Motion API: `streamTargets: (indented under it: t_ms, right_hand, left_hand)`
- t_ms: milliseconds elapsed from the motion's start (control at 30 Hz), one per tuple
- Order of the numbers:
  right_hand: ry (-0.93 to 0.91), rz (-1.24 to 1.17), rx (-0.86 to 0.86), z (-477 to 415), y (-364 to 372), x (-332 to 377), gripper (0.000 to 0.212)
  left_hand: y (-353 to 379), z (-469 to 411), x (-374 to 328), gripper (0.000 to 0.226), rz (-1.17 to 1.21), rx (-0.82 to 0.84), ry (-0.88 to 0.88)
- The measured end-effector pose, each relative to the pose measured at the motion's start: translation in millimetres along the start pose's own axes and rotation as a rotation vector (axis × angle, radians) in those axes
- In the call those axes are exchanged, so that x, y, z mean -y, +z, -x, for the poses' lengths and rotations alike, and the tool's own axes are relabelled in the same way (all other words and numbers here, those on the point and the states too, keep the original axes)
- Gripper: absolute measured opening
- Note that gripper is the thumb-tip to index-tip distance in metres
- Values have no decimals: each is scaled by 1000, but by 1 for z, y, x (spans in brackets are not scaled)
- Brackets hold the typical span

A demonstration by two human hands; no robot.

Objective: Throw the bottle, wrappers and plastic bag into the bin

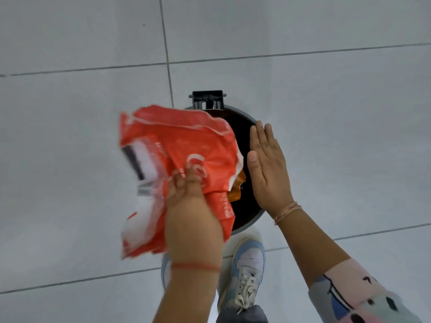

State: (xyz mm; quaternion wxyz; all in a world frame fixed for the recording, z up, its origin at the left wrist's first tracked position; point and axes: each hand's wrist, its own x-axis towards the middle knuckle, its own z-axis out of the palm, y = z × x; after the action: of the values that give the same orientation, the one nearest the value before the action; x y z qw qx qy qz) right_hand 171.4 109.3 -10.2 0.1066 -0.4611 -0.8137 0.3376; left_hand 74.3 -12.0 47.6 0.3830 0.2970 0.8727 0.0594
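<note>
My left hand [186, 194] grips a crumpled red and white plastic bag [177, 145], held above the left half of the open round bin [253, 123]. The bag hides much of the bin's opening. My right hand [268, 169] hovers flat over the bin's right side, fingers straight and together, holding nothing. Inside the dark bin an orange wrapper [238, 187] shows just past the bag's edge. No bottle is visible.
The bin stands on a pale grey tiled floor [326, 89], its black lid hinge [208, 99] at the far side. A sneaker [247, 264] presses near the bin's front edge. Open floor lies all around.
</note>
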Motion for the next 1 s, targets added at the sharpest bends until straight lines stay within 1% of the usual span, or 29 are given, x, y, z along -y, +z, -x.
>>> streamTargets:
  t_ms: [33, 100, 133, 167, 233, 333, 433, 567, 633, 700, 767, 867, 900, 1000]
  right_hand:
    - [5, -18, 16, 0, -1, 0, 82]
    - [10, -32, 41, 0, -2, 0, 82]
    - [11, -35, 47, 0, -2, 0, 82]
    - [6, -35, 50, 0, -1, -1, 82]
    - [-1, -34, 42, 0, -1, -1, 83]
    - [0, -23, 22, 0, -1, 0, 83]
    - [-6, 2, 3, 1, 0, 0, 83]
    - [-35, 54, -8, 0, 1, -1, 82]
    - [-29, 111, 6, 0, 1, -1, 77]
    - [-36, 223, 11, 0, 3, -1, 69]
    - [-76, 343, 27, 2, 5, 0, 67]
    - [-156, 476, 89, 7, 3, 11, 65]
    - [-154, 482, 102, 8, -2, 19, 64]
    - [-124, 459, 27, 6, -23, 43, 63]
  left_hand:
    - [7, -7, -16, 59, -120, -64, 43]
    - [35, -42, -19, 61, -167, -90, 5]
    - [43, -53, -18, 61, -200, -60, 6]
    - [50, -63, -15, 62, -186, -43, -16]
    - [67, -72, -11, 62, -146, -71, -23]
    - [80, -80, -14, 65, -69, 5, -33]
    - [92, -85, -8, 67, -99, 79, -53]
    - [94, -94, -7, 66, -75, 159, -66]
    - [89, -94, -9, 64, -41, 172, -52]
    - [82, -91, -10, 60, -8, 133, -18]
    - [69, -83, -11, 56, -39, 61, 37]
    - [46, -67, -18, 54, -119, -82, 186]
    - [36, -61, -21, 52, -123, -99, 226]
    - [6, -45, -26, 56, -161, -238, 332]
